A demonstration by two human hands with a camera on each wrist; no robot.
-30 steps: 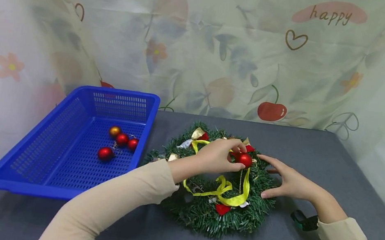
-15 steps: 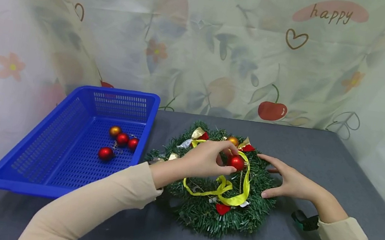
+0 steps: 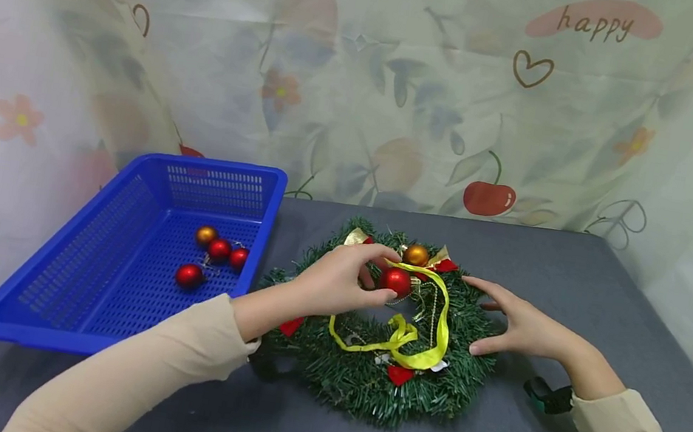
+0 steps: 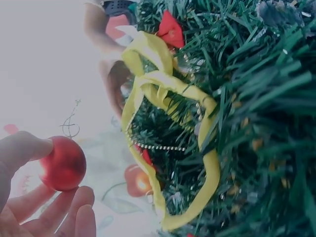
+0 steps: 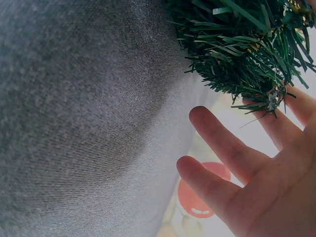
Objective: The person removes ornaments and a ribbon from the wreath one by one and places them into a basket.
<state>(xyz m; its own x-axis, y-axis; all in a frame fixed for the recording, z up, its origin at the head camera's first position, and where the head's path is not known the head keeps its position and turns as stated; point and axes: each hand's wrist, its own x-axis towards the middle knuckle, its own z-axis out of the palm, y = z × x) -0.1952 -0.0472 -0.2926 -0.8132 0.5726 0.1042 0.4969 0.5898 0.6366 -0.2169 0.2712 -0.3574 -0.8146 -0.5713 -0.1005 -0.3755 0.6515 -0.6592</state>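
Observation:
My left hand (image 3: pixel 337 278) pinches a shiny red Christmas bauble (image 3: pixel 396 282) between thumb and fingers, above the middle of a green wreath (image 3: pixel 386 401). In the left wrist view a thin wire hook shows at the top of the bauble (image 4: pixel 63 164). A yellow ribbon (image 3: pixel 444 320) loops over the wreath, with a thin bead chain inside the loop. My right hand (image 3: pixel 524 328) has its fingers spread at the wreath's right edge; in the right wrist view some fingertips reach under the green needles (image 5: pixel 242 54). A gold bauble (image 3: pixel 416 255) sits at the wreath's far side.
A blue perforated basket (image 3: pixel 44 260) stands to the left, with red baubles (image 3: pixel 190 275) and one gold bauble (image 3: pixel 206 235) in it. The grey table (image 3: pixel 553 269) runs back to a printed curtain (image 3: pixel 351 97). Red bows (image 3: pixel 400 375) decorate the wreath.
My left hand has drawn the red bauble leftward from the wreath's upper right side to over its middle, uncovering the gold bauble. The right hand has stayed in place.

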